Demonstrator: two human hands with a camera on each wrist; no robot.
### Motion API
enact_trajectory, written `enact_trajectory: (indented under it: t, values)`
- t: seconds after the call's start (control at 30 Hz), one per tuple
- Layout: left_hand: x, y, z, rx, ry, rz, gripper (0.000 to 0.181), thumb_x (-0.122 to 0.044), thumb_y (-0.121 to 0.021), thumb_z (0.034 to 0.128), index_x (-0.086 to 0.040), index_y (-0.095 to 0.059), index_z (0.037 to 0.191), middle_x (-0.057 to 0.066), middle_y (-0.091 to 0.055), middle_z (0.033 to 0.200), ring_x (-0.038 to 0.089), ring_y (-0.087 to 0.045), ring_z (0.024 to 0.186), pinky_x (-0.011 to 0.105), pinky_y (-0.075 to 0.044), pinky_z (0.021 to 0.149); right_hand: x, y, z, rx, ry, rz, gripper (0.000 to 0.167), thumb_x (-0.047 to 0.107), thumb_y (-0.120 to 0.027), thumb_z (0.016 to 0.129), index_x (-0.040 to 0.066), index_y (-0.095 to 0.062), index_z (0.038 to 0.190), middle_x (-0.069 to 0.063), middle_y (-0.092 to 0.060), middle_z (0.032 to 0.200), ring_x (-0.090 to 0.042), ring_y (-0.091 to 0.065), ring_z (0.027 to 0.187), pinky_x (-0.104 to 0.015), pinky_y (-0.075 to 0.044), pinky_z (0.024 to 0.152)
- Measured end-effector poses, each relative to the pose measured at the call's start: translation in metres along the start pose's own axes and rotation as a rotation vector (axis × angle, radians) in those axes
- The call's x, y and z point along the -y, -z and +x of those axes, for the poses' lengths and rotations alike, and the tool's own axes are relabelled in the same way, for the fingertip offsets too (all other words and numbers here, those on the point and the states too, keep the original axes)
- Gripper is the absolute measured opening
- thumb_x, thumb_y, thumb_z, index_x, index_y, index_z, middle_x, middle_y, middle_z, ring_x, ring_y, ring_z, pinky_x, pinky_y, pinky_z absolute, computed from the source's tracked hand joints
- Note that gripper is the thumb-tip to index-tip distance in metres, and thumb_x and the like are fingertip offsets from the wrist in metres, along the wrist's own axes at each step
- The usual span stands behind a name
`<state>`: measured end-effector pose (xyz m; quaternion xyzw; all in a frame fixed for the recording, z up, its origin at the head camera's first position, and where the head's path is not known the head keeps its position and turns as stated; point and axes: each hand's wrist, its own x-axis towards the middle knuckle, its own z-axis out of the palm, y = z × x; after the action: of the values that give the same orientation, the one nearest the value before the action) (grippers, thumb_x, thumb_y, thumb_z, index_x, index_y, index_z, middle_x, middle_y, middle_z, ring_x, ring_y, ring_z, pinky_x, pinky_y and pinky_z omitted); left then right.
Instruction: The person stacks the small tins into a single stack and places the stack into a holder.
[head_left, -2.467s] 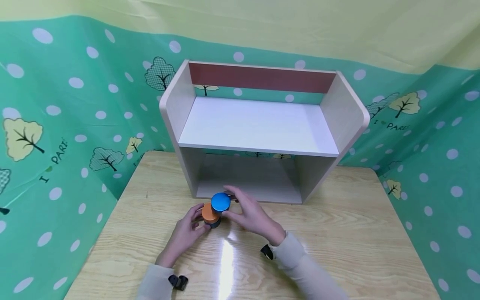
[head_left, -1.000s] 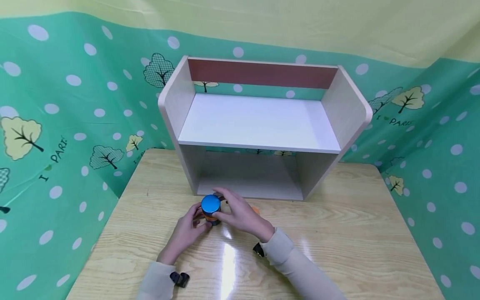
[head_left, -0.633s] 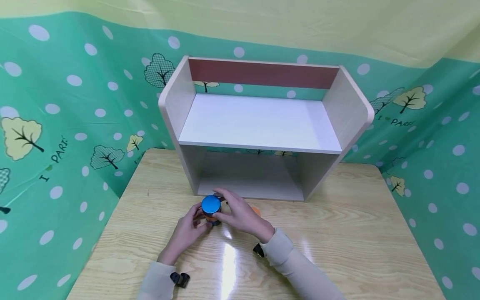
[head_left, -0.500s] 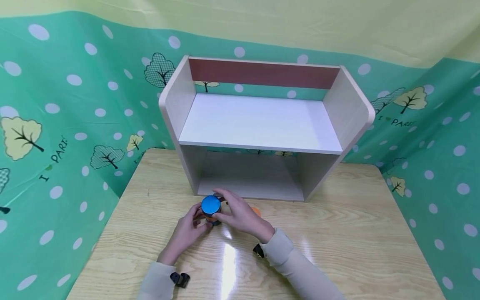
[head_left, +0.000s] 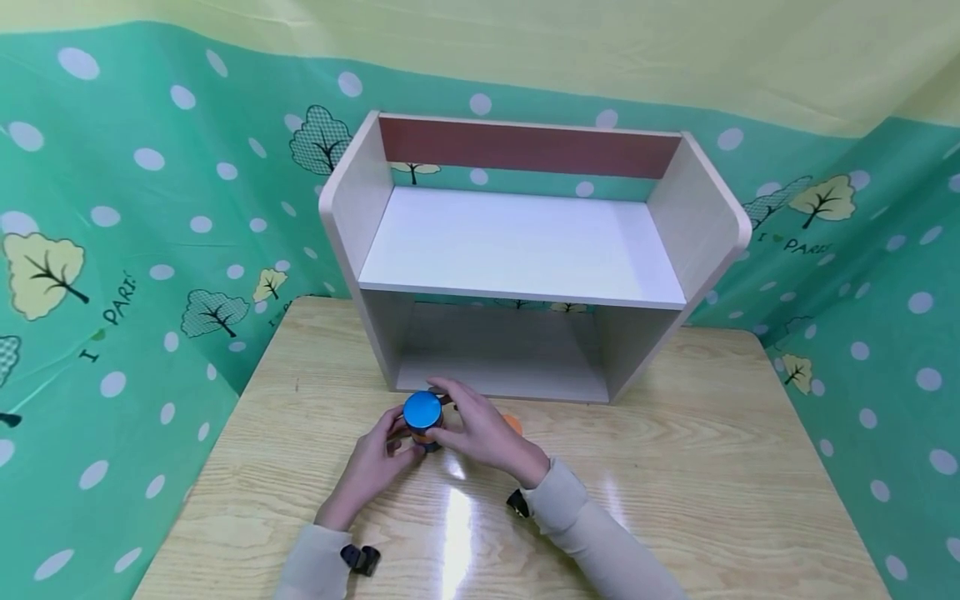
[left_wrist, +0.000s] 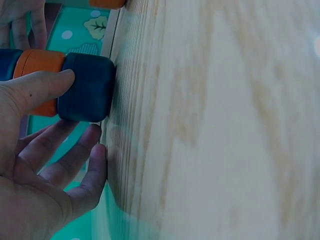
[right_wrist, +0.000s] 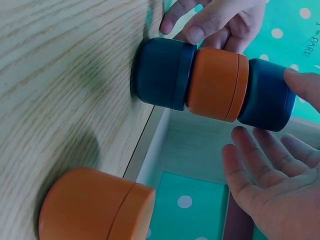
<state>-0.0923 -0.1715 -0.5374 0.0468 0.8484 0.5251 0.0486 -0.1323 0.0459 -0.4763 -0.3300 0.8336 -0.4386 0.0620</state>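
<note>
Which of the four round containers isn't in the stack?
The orange container standing alone on the table; the other orange one sits between the lower blue one and the upper blue one.

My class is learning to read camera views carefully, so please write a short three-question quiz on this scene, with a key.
1. From bottom to top, what are the colours in the stack of lidded jars?
A) orange, blue, orange
B) blue, orange, blue
C) blue, blue, orange

2. True or false: the loose orange jar is touching the stack.

3. Fill in the blank: the top blue jar is held by the person's ____ hand.

Key:
1. B.
2. False: the loose orange jar stands apart from the stack on the table.
3. Right: the right hand holds the top one.
</note>
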Motion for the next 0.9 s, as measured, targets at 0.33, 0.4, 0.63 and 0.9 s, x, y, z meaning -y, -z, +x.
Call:
enact_trajectory:
  t: [0.33, 0.4, 0.63, 0.9]
  values:
    - [0.001, 0.0, 0.0, -0.006, -0.005, 0.006, 0.066, -0.01, -0.079, 0.0877, -0.008, -0.046, 0.145, 0.012, -0.062, 0.132, 0.029, -0.059, 0.122, 0.046, -0.052, 0.098, -0.002, 0.007, -0.007, -0.032, 0.01, 0.02, 0.071, 0.018, -0.075, 0.092, 0.009, -0.036, 0.151, -0.01, -0.054, 0.141, -0.03, -0.056, 0.123, -0.049, -0.05, 0.099]
    - [0.0, 0.0, 0.001, -0.009, -0.004, 0.008, 0.067, -0.009, -0.079, 0.0872, -0.007, -0.046, 0.145, 0.013, -0.062, 0.132, 0.03, -0.059, 0.121, 0.046, -0.052, 0.098, -0.002, 0.009, -0.009, -0.043, 0.006, 0.015, 0.071, 0.018, -0.075, 0.092, 0.012, -0.036, 0.151, -0.008, -0.055, 0.14, -0.028, -0.056, 0.123, -0.049, -0.05, 0.099]
    - [0.0, 0.0, 0.001, -0.015, 0.016, 0.013, 0.068, -0.01, -0.08, 0.0864, -0.007, -0.046, 0.145, 0.014, -0.062, 0.132, 0.03, -0.059, 0.121, 0.046, -0.052, 0.098, -0.004, 0.017, -0.018, -0.089, -0.002, 0.041, 0.069, 0.015, -0.074, 0.093, 0.011, -0.038, 0.151, -0.009, -0.057, 0.138, -0.022, -0.054, 0.125, -0.051, -0.049, 0.099]
    - [0.0, -0.001, 0.001, -0.015, 0.02, 0.005, 0.067, -0.01, -0.08, 0.0862, -0.006, -0.046, 0.145, 0.015, -0.062, 0.132, 0.031, -0.059, 0.121, 0.047, -0.052, 0.098, -0.017, 0.023, -0.033, -0.16, -0.002, 0.025, 0.066, 0.015, -0.074, 0.093, 0.007, -0.04, 0.148, -0.008, -0.06, 0.134, -0.018, -0.055, 0.124, -0.052, -0.048, 0.099]
